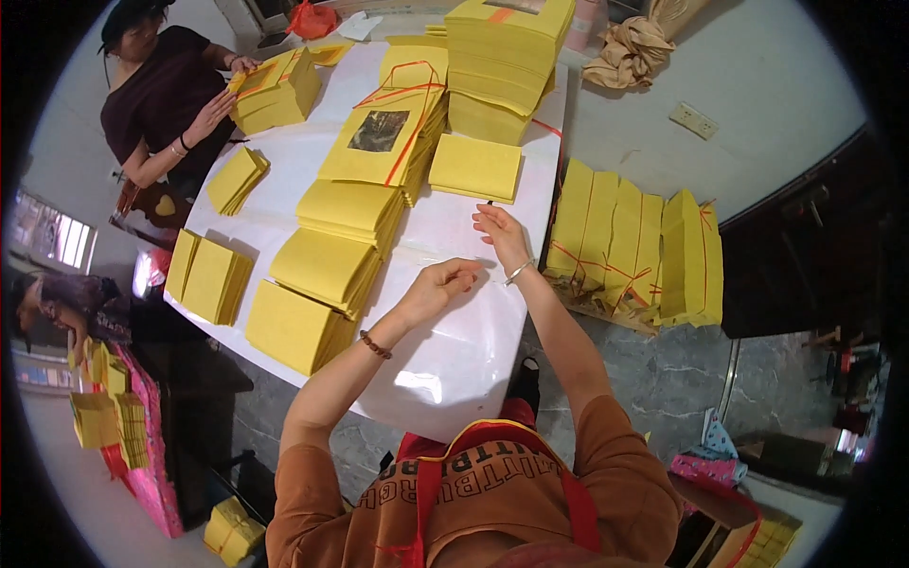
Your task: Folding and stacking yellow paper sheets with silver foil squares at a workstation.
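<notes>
My left hand (440, 290) hovers over the bare white tabletop, its fingers loosely bent with no object seen in them. To its right and farther out, my right hand (502, 237) has its fingers apart and holds nothing I can see. Just beyond those fingers lies a short stack of yellow paper sheets (475, 167). Left of my hands, folded yellow paper bundles run in a row: a near one (294, 325), a middle one (324, 265) and a farther one (348, 208). Behind them lies a bundle with a dark picture (379, 131) and red straps.
A tall yellow paper pile (502, 57) stands at the table's far end. Across the table, a person (170, 95) handles another yellow stack (279, 90). Smaller bundles (216, 282) lie along the left edge. Red-tied yellow bundles (615, 237) stand on the floor right of the white table (436, 379).
</notes>
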`<act>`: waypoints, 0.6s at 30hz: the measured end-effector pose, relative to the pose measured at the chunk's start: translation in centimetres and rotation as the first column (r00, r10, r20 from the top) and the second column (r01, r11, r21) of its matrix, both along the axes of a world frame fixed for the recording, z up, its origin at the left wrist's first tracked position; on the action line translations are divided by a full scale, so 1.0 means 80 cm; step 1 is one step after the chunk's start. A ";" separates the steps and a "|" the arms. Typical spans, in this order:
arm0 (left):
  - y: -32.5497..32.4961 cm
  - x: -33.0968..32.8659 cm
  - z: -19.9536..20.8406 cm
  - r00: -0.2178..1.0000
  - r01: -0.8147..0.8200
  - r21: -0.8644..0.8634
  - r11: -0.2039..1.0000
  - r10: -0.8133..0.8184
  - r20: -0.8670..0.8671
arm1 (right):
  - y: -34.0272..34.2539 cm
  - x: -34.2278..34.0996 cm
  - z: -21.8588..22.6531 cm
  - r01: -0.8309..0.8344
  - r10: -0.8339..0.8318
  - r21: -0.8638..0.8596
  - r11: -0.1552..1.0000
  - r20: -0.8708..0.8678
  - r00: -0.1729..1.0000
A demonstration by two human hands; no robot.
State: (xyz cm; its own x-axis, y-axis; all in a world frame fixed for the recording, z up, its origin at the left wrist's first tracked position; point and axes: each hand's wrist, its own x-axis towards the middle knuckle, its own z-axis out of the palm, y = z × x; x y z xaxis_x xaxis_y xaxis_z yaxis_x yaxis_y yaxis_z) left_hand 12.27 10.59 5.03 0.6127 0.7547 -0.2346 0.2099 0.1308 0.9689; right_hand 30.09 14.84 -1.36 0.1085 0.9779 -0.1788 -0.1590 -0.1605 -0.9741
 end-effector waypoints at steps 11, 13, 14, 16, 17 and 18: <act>0.165 -0.007 0.125 0.995 0.039 0.600 0.799 0.024 -0.097 | 0.015 0.043 0.089 0.112 -0.132 0.138 0.984 0.143 0.981; 0.203 0.015 0.148 0.959 0.107 0.778 0.619 0.142 -0.245 | 0.045 0.076 0.107 0.164 -0.203 0.175 0.971 0.229 0.952; 0.226 0.019 0.154 0.957 0.119 0.780 0.615 0.139 -0.256 | 0.060 0.088 0.115 0.205 -0.269 0.269 0.941 0.226 0.936; 0.272 0.032 0.165 0.964 0.092 0.992 0.083 0.244 -0.110 | 0.091 0.101 0.129 0.254 -0.343 0.358 0.899 0.211 0.916; 0.291 0.039 0.172 0.965 0.102 0.991 0.083 0.235 -0.119 | 0.106 0.102 0.135 0.295 -0.412 0.442 0.847 0.197 0.889; 0.303 0.054 0.186 0.944 0.189 0.982 -0.020 0.281 -0.175 | 0.115 0.109 0.137 0.340 -0.489 0.514 0.787 0.183 0.853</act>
State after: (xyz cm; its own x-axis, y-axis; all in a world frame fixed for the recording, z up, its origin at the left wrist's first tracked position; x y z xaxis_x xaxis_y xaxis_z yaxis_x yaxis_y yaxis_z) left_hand 16.62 34.83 19.93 0.6565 0.3820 0.6504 0.4866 -0.8734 0.0217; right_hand 38.80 24.03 9.62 0.4962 0.7840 0.3731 0.1949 0.3182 -0.9278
